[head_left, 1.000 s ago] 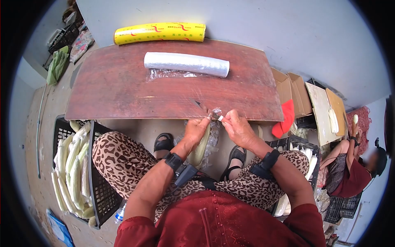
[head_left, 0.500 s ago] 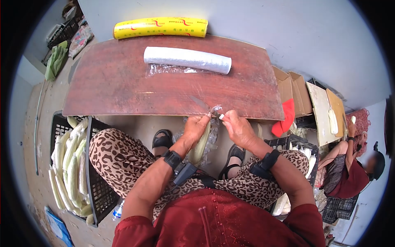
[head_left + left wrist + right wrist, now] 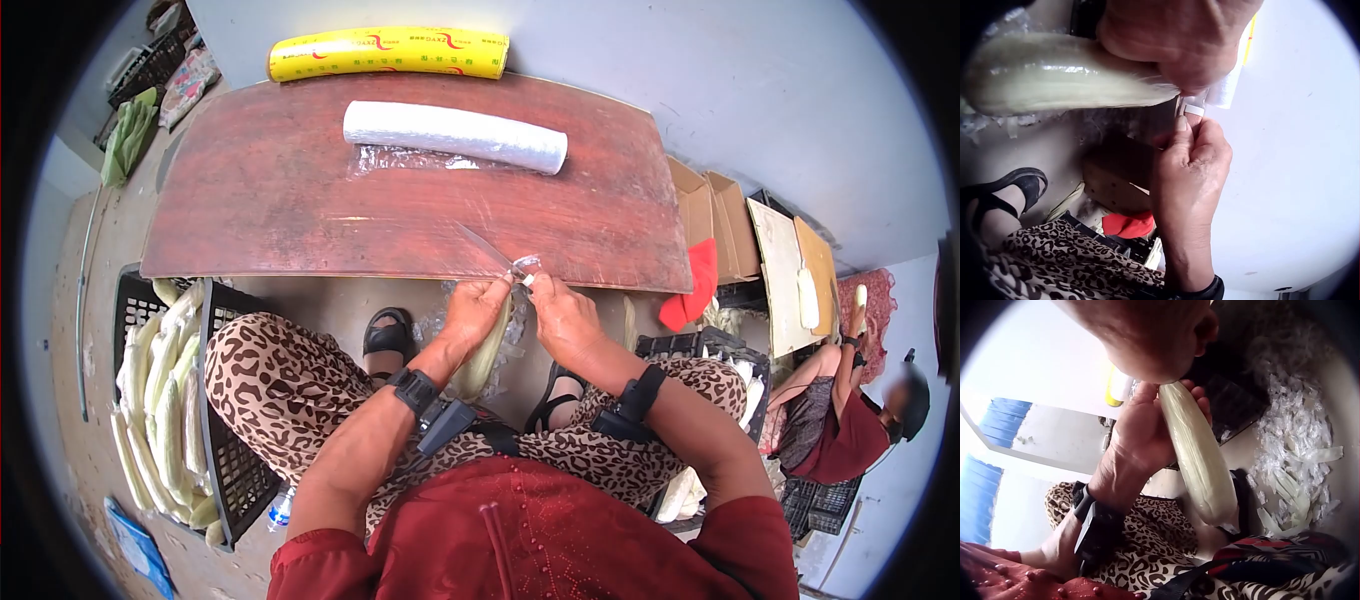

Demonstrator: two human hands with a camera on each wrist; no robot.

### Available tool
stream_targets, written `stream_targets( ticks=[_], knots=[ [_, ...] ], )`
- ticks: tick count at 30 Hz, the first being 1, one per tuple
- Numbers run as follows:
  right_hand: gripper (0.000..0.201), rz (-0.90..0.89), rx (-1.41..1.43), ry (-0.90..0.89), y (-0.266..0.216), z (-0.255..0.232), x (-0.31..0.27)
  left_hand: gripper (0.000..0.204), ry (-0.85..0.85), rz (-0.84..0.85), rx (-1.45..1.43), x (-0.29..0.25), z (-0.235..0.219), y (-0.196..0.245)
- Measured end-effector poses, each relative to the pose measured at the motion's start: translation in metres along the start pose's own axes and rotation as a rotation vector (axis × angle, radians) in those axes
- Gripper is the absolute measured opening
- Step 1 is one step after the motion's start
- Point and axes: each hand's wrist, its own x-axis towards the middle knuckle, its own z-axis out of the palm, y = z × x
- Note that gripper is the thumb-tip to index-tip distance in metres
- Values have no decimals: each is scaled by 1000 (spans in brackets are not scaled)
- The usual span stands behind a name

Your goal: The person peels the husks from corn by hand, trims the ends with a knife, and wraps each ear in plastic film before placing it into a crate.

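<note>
My left hand [image 3: 473, 315] grips a pale husked ear of corn [image 3: 1197, 456] by its narrow end, just below the table's front edge. Clear plastic film covers the ear and shines in the left wrist view. In my right hand [image 3: 562, 315] is a knife [image 3: 482, 243], its blade pointing up and left over the tabletop edge. A white band [image 3: 1194, 110] shows on its handle in the left wrist view. Knife and corn tip meet between the hands, beside a small bunch of clear film [image 3: 527, 263]. My fingers partly hide that meeting point.
On the table [image 3: 250, 220] lie a white film roll [image 3: 455, 137] and a yellow printed roll [image 3: 390, 52]. Black crates of corn stand left [image 3: 240, 440] and right [image 3: 690, 345]. Plastic and husk scraps [image 3: 1291, 450] litter the floor. Another person [image 3: 835, 430] sits at right.
My right hand has shifted left, closer to my left hand, and more of the knife blade shows. The left hand keeps its grip on the corn. The head view has tilted slightly down.
</note>
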Motion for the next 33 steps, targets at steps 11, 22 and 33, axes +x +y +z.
stream_targets(
  ticks=[11, 22, 33],
  knots=[
    [30, -16, 1, 1, 3, 2, -8, 38, 63, 1, 196, 1, -8, -2],
    [17, -101, 171, 172, 28, -23, -24, 24, -158, -158, 79, -36, -23, -5],
    [18, -195, 260, 75, 29, -29, -20, 23, -489, -116, -117, -67, 3, 55]
  ],
)
